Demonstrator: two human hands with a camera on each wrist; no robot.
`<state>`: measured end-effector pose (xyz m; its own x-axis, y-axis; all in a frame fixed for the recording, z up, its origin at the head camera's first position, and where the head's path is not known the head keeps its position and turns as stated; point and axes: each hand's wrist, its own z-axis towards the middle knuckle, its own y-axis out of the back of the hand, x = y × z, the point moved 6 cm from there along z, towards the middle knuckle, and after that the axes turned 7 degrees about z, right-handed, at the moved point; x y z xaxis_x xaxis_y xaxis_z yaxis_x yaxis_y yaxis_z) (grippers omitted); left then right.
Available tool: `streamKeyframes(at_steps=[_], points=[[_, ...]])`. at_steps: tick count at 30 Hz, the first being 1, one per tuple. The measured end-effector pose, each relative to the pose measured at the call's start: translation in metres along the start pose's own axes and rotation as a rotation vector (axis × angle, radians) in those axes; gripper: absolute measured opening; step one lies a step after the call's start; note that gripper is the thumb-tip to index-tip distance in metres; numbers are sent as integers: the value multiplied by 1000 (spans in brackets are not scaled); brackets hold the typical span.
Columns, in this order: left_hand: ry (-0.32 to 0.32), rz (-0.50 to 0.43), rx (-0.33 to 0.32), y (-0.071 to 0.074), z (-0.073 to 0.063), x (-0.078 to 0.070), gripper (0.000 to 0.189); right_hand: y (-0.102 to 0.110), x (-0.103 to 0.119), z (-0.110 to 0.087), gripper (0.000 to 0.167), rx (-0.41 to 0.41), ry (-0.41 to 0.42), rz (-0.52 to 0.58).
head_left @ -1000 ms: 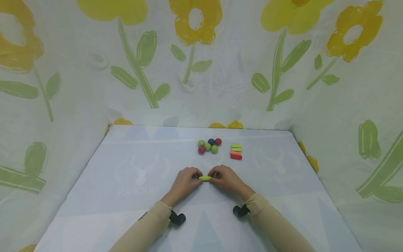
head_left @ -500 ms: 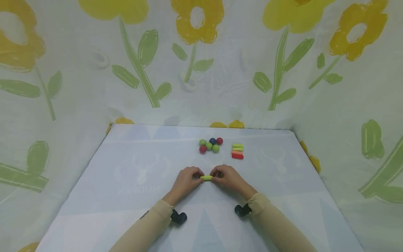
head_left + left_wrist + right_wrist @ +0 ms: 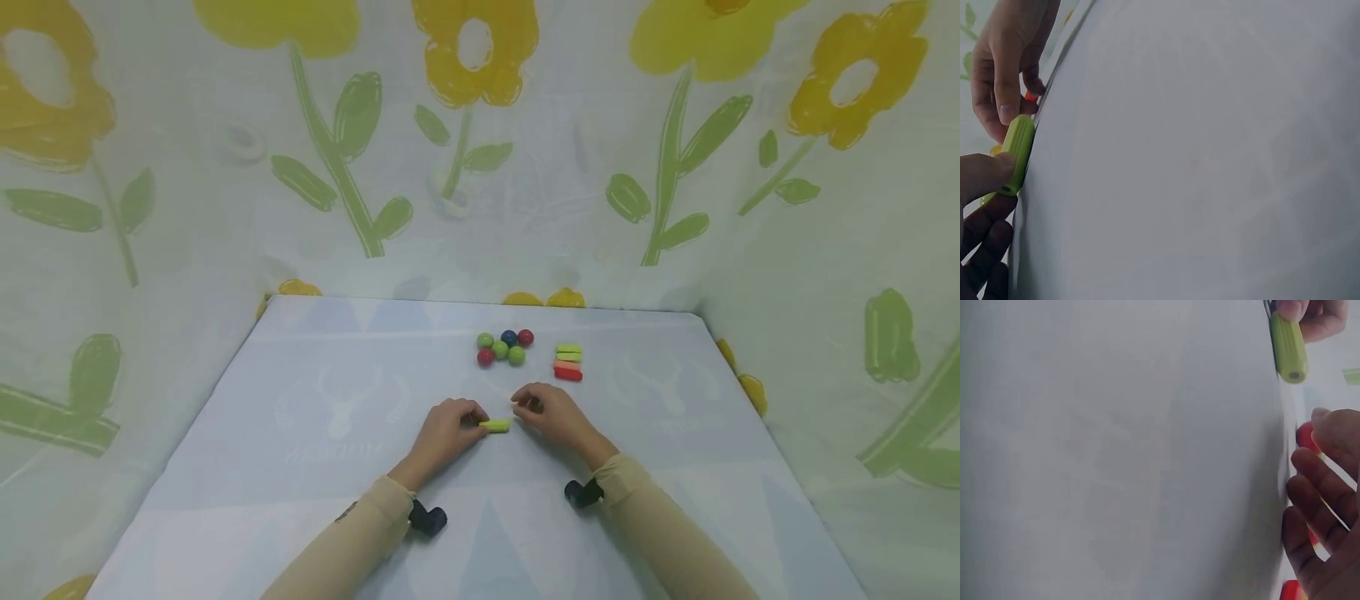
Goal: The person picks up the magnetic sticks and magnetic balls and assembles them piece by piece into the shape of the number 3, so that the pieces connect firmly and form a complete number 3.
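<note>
A short yellow-green bar point(image 3: 497, 426) with lengthwise ridges lies on the white table, in front of the person. My left hand point(image 3: 444, 432) pinches its left end between thumb and fingertip. In the left wrist view the grooves of the bar point(image 3: 1020, 147) show clearly, and a small dark hole marks one end. My right hand point(image 3: 557, 414) is apart from the bar, just to its right and slightly farther back. Its fingers are loosely bent, with a gap between thumb and fingers in the right wrist view and nothing held.
Farther back sits a cluster of green, red and blue balls point(image 3: 500, 350). Right of them, several small bars lie stacked in a row, yellow-green ones point(image 3: 568, 349) behind and a red one point(image 3: 568, 375) in front. Flower-printed cloth point(image 3: 540, 167) walls the table's back and sides.
My right hand has let go of the bar's right end and moved a little right and away. My left hand keeps its hold, and the bar has hardly moved.
</note>
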<state>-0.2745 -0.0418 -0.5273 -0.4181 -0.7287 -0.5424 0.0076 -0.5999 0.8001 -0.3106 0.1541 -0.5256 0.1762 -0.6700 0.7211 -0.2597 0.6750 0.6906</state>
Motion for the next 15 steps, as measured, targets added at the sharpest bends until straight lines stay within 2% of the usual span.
streamKeyframes(at_steps=[6, 15], points=[[-4, -1, 12, 1, 0, -2, 10, 10, -7, 11, 19, -74, -22, 34], [7, -4, 32, -1, 0, 1, 10, 19, -18, 32, 28, -141, -124, 54]])
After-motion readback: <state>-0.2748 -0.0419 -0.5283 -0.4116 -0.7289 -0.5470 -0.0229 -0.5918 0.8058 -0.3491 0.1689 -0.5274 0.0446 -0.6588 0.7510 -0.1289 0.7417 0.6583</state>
